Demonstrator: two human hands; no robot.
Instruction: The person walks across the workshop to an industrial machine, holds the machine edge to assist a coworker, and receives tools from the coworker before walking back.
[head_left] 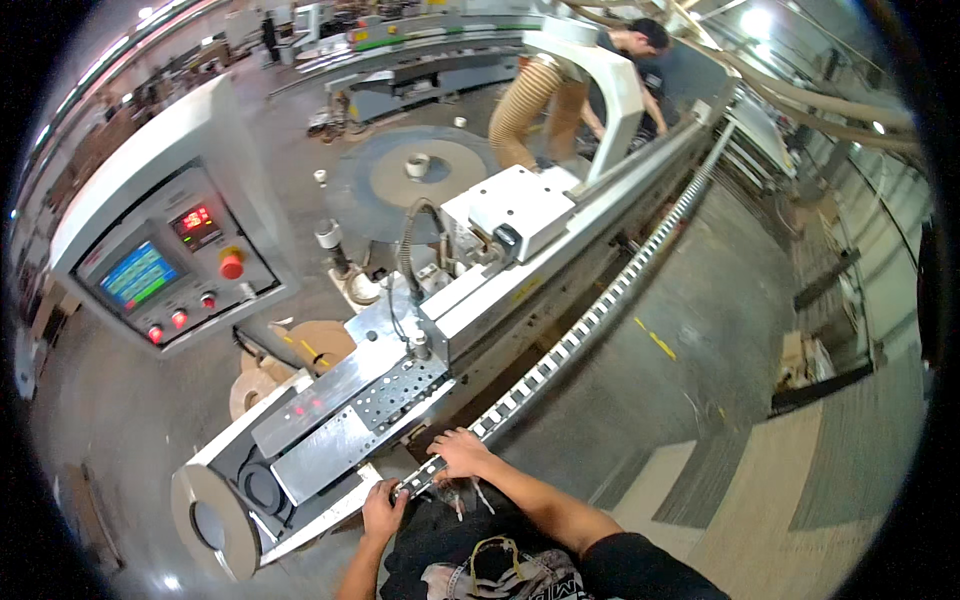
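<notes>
My left hand [383, 510] grips the near end of a long roller rail [590, 315] that runs along a grey edge-banding machine [400, 380]. My right hand [462, 452] rests flat on top of the same rail a little farther along, fingers spread over the rollers. The rail stretches away to the upper right beside the machine's long beam [640, 170]. Nothing is held in the right hand; it only presses on the rail.
A control panel [165, 270] with a screen, red buttons and a red display stands at the left. Rolls of banding tape [420, 170] lie on a round table behind. Another person [640, 60] works at the far end. Wooden panels [770, 480] lie at the lower right.
</notes>
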